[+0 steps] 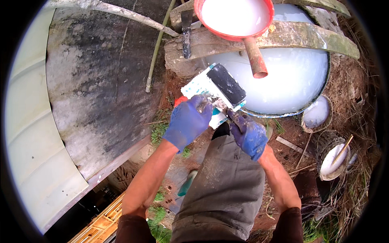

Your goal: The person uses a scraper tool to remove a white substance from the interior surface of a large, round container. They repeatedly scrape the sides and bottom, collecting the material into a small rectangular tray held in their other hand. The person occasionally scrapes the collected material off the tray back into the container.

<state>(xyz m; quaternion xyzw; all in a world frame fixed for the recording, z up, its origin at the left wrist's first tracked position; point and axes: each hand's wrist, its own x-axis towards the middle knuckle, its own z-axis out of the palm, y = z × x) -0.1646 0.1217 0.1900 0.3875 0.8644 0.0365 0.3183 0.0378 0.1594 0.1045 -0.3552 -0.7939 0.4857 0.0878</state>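
A flat, white-smeared piece with teal edges carries a black rectangular block on its top side. It is tilted in front of me, beside the rim of a large round tub of milky white liquid. My left hand, in a blue glove, is closed on its near left edge, where a bit of red shows. My right hand, in a soiled blue glove, has thumb and fingers pinched near its lower right corner. Something small and dark sits at those fingertips, too hidden to name.
Weathered planks lie across the tub. A red dipper of white liquid and a black-handled scraper rest there. Two smaller containers of white stuff stand right, one holding a stick. A stained dark sheet spreads left.
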